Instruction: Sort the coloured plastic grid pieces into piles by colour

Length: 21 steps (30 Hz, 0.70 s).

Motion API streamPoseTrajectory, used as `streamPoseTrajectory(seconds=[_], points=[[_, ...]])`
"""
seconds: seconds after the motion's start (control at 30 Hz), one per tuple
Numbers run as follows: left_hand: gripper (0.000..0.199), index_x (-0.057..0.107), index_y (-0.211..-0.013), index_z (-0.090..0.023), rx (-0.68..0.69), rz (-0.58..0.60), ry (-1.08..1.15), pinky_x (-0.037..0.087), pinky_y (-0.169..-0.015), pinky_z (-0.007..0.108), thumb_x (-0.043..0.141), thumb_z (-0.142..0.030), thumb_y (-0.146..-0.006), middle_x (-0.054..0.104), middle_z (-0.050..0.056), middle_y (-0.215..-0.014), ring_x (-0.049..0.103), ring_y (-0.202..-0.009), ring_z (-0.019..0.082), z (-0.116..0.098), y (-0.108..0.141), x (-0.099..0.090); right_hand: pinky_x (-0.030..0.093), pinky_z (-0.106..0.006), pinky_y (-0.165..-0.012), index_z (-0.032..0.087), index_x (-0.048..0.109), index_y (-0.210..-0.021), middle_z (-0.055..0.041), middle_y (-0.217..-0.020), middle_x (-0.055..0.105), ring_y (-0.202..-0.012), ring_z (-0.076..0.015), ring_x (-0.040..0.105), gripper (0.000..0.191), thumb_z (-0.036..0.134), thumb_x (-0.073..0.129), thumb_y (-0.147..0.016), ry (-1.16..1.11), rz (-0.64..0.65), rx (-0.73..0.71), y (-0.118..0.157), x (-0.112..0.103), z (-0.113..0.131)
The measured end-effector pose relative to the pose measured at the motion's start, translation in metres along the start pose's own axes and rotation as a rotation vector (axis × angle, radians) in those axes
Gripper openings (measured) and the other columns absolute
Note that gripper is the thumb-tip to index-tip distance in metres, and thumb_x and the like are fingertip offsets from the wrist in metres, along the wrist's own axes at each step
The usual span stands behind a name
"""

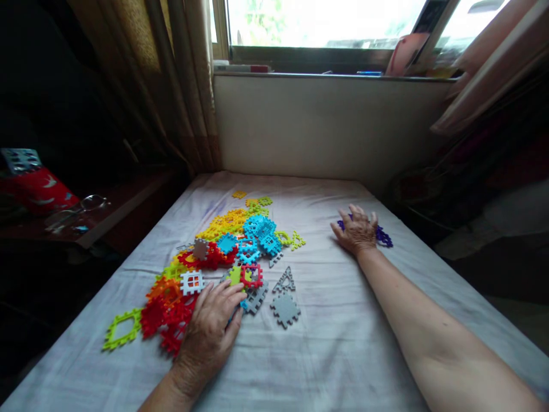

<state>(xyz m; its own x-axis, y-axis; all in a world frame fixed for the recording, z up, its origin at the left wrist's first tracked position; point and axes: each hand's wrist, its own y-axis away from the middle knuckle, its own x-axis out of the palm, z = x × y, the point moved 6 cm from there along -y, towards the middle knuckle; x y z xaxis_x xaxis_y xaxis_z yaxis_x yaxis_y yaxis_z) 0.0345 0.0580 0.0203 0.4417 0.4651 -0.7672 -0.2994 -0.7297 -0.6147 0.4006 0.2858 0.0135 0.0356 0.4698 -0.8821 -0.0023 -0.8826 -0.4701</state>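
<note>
Interlocking plastic tiles with notched edges lie heaped by colour on the bed-like surface. My left hand (214, 320) rests on the near side of the heap, fingers stretched out. Around it are red tiles (156, 316), a white window tile (192, 282), a red square frame (251, 276) and grey tiles (256, 297). Beyond lie blue tiles (260, 229) and yellow tiles (227, 223). Far to the right, my right hand (359, 230) lies with spread fingers over purple tiles (384, 237), partly hiding them. Whether either palm presses a tile is hidden.
A pale cloth sheet (334, 355) covers the surface. A grey square tile (285, 309) and grey triangle (285, 280) lie right of the heap, a lime frame (122, 329) at its left. Eyeglasses (81, 206) sit on a dark side table. A wall (317, 126) and window stand behind.
</note>
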Motion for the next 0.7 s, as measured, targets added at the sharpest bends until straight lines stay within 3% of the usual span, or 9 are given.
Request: streamPoseTrajectory(seconds=[0.17, 0.3, 0.4, 0.53, 0.7], points=[[0.027, 0.062, -0.116, -0.027, 0.007, -0.024, 0.011, 0.045, -0.110, 0.051, 0.052, -0.019, -0.093, 0.073, 0.004, -0.121, 0.063, -0.120, 0.023, -0.002, -0.002, 0.000, 0.025, -0.054, -0.113, 0.024, 0.056, -0.140, -0.0136, -0.149, 0.051, -0.138, -0.0313, 0.039, 0.051, 0.045, 0.046, -0.095, -0.226, 0.088, -0.074, -0.009, -0.022, 0.103], [0.025, 0.062, -0.113, -0.026, 0.012, -0.112, 0.021, 0.050, -0.105, 0.050, 0.051, -0.016, -0.093, 0.074, 0.005, -0.119, 0.065, -0.119, 0.023, -0.005, -0.004, -0.009, 0.044, -0.048, -0.102, 0.032, 0.053, -0.144, -0.0109, -0.148, 0.052, -0.133, -0.0297, 0.049, 0.057, 0.059, 0.044, -0.095, -0.403, 0.355, -0.061, -0.022, -0.022, 0.197], [0.026, 0.060, -0.114, -0.026, 0.004, -0.211, 0.034, 0.053, -0.103, 0.047, 0.052, -0.015, -0.092, 0.073, 0.005, -0.118, 0.065, -0.118, 0.022, -0.005, -0.004, -0.028, 0.048, -0.046, -0.098, 0.035, 0.056, -0.141, -0.0093, -0.147, 0.055, -0.127, -0.0305, 0.056, 0.059, 0.063, 0.050, -0.090, -0.419, 0.559, -0.114, -0.020, -0.019, 0.245], [0.030, 0.058, -0.118, -0.026, -0.046, -0.294, 0.039, 0.052, -0.106, 0.044, 0.053, -0.012, -0.092, 0.071, 0.005, -0.121, 0.062, -0.122, 0.021, 0.011, -0.004, -0.059, 0.049, -0.038, -0.098, 0.033, 0.060, -0.138, -0.0063, -0.146, 0.057, -0.126, -0.0282, 0.058, 0.060, 0.054, 0.065, -0.083, -0.416, 0.597, -0.283, 0.001, -0.029, 0.267], [0.026, 0.062, -0.117, -0.023, -0.230, -0.356, -0.025, 0.049, -0.107, 0.046, 0.052, -0.025, -0.093, 0.070, 0.008, -0.124, 0.063, -0.120, 0.025, 0.061, -0.002, -0.085, 0.047, -0.035, -0.103, 0.030, 0.059, -0.140, -0.0058, -0.140, 0.062, -0.125, -0.0269, 0.060, 0.063, 0.052, 0.068, -0.082, -0.482, 0.592, -0.473, 0.047, -0.058, 0.244]])
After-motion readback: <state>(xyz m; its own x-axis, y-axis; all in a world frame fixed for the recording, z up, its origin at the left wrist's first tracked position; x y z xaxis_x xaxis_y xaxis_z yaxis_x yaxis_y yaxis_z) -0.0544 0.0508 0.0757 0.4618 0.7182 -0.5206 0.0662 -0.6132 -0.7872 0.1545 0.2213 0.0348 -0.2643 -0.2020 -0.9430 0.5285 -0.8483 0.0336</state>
